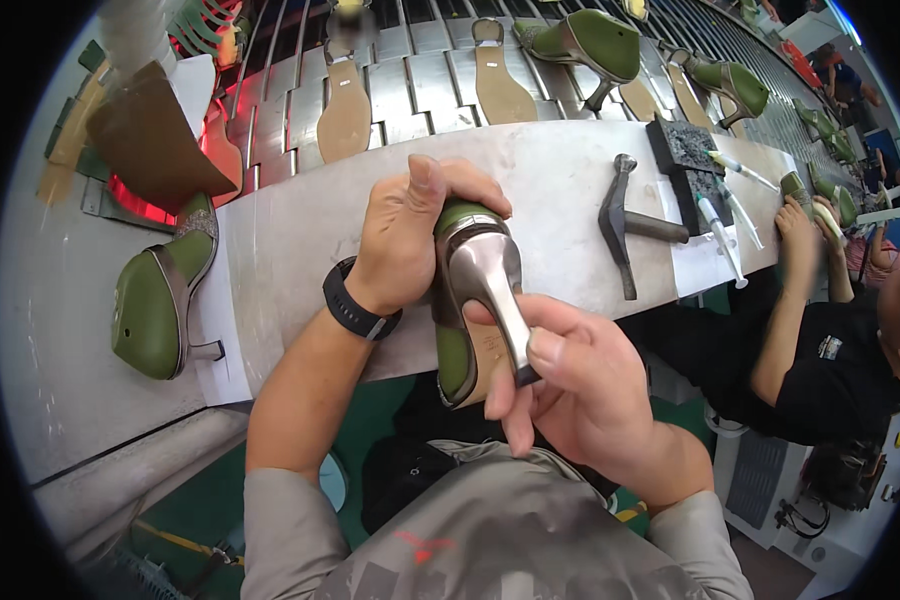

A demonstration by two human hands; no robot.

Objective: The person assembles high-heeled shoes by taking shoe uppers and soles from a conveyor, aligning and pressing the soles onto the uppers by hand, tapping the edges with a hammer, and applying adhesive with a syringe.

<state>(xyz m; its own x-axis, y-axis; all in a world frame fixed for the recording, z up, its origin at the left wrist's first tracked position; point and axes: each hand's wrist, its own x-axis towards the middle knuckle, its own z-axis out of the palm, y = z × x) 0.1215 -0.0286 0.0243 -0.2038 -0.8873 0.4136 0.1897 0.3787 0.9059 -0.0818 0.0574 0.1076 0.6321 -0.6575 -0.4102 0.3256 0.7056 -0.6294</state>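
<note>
Upside down in front of me is a shoe on a green last (454, 350), its tan sole facing up. A shiny metallic high heel (500, 300) with a dark tip stands at its back end. My left hand (395, 235), wearing a black wristband, is wrapped round the green heel end from the left, its thumb raised. My right hand (595, 370) pinches the heel's slim lower part near the tip, between thumb and fingers. Whether the heel is fixed to the sole cannot be told from here.
A hammer (625, 225) lies on the pale worktop (560, 180), beside a black block (680, 165) and several syringes (722, 235). Another green shoe (150, 315) stands at left. Beyond, a slatted metal conveyor (405, 95) carries soles and shoes. At right, a co-worker (810, 340) handles a shoe.
</note>
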